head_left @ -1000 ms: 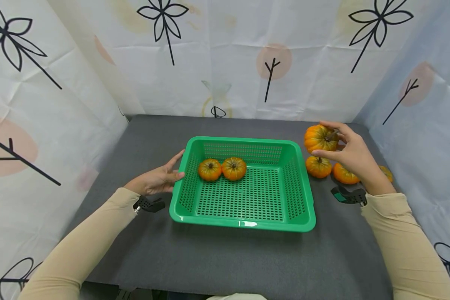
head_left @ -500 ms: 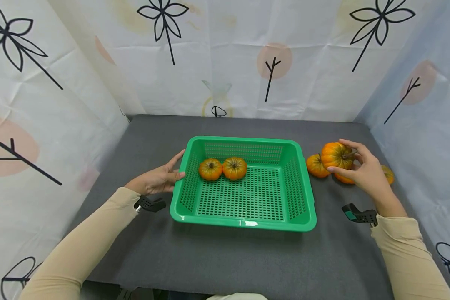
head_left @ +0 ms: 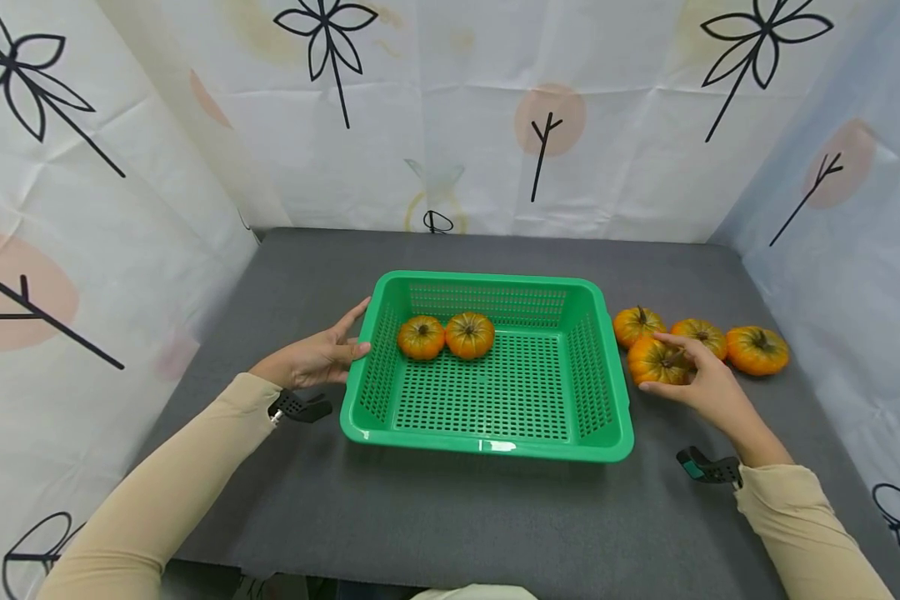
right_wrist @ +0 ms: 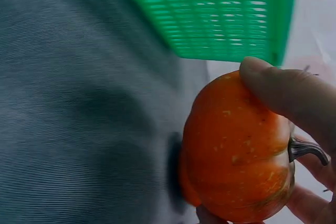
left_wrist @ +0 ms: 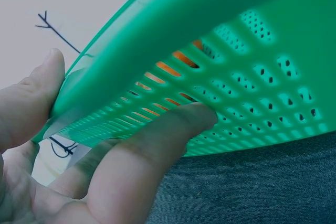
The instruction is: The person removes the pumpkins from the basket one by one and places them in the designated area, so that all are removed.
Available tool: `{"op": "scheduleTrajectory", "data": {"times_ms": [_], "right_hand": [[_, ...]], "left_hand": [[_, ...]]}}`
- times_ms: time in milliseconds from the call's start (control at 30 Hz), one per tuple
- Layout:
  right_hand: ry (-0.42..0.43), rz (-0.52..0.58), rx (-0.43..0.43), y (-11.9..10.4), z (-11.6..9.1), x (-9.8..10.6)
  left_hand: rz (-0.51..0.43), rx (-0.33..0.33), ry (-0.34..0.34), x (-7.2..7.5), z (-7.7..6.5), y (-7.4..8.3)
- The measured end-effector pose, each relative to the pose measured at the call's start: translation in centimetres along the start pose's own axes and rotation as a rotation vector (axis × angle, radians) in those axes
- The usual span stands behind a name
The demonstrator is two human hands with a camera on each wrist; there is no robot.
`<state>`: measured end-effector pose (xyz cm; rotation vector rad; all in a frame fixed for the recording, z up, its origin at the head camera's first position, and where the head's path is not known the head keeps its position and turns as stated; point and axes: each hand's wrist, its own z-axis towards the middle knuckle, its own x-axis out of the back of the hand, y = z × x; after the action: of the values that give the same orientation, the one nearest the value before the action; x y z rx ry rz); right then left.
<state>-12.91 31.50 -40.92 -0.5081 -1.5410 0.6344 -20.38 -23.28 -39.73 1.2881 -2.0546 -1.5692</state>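
Observation:
In the head view my right hand (head_left: 708, 383) grips a small orange pumpkin (head_left: 654, 362) just right of the green basket (head_left: 487, 450). Its thumb presses one side of the held pumpkin (right_wrist: 236, 150) in the right wrist view, with the curved stem toward the palm and a shadow on the cloth beyond. At the basket's left end is my left hand (head_left: 311, 358). The left wrist view has its thumb at the rim and fingers under the lip against the slotted wall (left_wrist: 236, 87). Two pumpkins, one left (head_left: 421, 337) and one right (head_left: 470, 335), sit side by side inside the basket.
Three more pumpkins lie in a row right of the basket: a near one (head_left: 630, 323), a middle one (head_left: 701, 335) and a far right one (head_left: 757, 350). A grey cloth (head_left: 450, 517) covers the table. Patterned white curtains (head_left: 465, 83) enclose the back and sides.
My right hand has carried its pumpkin rightward and down, then back left, toward the near side of the pumpkin row. My left hand and the basket have stayed in place.

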Motion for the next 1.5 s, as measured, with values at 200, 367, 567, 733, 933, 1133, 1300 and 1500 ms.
{"op": "scheduleTrajectory", "data": {"times_ms": [200, 367, 567, 733, 933, 1133, 1300, 1500], "right_hand": [[-0.091, -0.039, -0.043, 0.4, -0.1, -0.9], [-0.124, -0.065, -0.063, 0.9, 0.0, -1.3], [-0.146, -0.068, -0.069, 1.2, 0.3, -1.5], [-0.164, -0.063, -0.075, 1.2, 0.5, -1.4], [-0.182, -0.045, -0.084, 1.3, 0.6, -1.3], [-0.184, -0.033, -0.082, 1.3, 0.6, -1.3], [-0.191, -0.013, -0.078, 1.3, 0.5, -1.1], [-0.184, 0.048, -0.074, 1.1, 0.4, -0.2]], "left_hand": [[0.003, 0.0, 0.004, 0.0, 0.0, 0.0], [-0.004, -0.001, 0.001, 0.1, 0.0, -0.1], [-0.004, -0.007, 0.001, 0.1, 0.0, -0.1], [0.003, -0.005, 0.004, 0.1, 0.0, -0.1], [0.0, 0.001, 0.006, 0.1, 0.0, -0.1], [-0.002, 0.001, 0.005, 0.2, 0.0, -0.2], [-0.003, 0.0, 0.006, 0.1, 0.0, -0.1], [0.014, -0.004, 0.008, 0.1, 0.0, -0.1]]}}
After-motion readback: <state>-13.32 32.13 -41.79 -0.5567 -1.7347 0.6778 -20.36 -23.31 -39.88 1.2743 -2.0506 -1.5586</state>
